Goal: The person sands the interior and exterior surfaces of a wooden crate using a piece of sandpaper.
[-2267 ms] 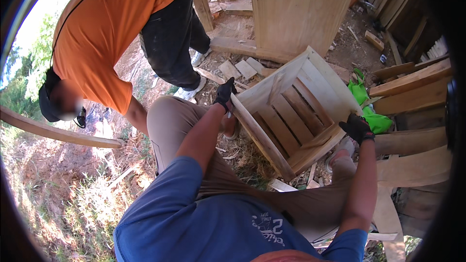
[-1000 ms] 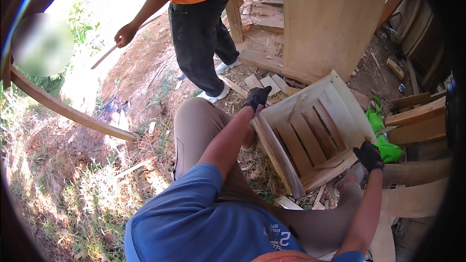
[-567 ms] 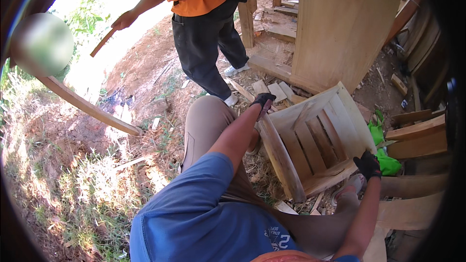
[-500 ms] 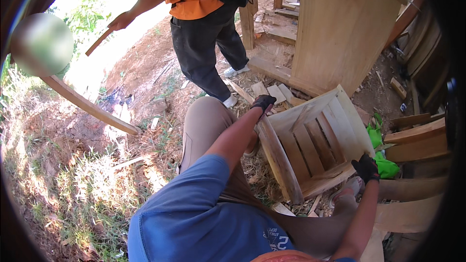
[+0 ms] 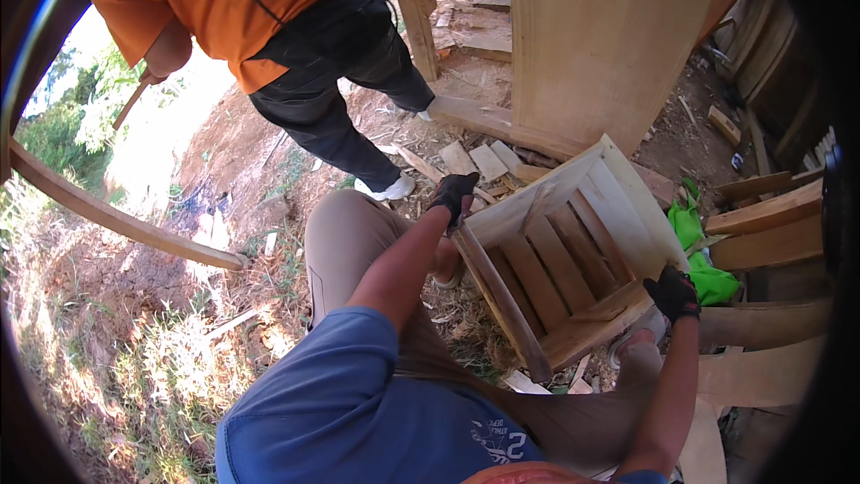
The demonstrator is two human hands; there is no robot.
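A pale wooden box frame (image 5: 623,206) with a slatted bottom lies tilted in front of my knees, its open side facing me. At its left corner my left hand (image 5: 455,197), in a dark glove, is closed on the frame beside the end of a rough rounded rail (image 5: 503,303). My right hand (image 5: 674,294), gloved too, grips the corner on the right, with the thumb side against the wood. Both hands' fingertips are partly hidden. Gaps show between the brown slats (image 5: 554,255) inside.
Ahead to the left stands a person in an orange shirt (image 5: 206,9), holding a thin wooden strip (image 5: 131,106). A broad wooden panel (image 5: 600,45) stands beyond the frame. Green cloth (image 5: 708,278) and curved planks (image 5: 770,237) lie to the right; offcuts (image 5: 488,161) litter the ground.
The person in orange has stepped closer and moved left in view. The box frame shows slightly further left, its slats seen at a changed angle. Both my hands keep their places on it.
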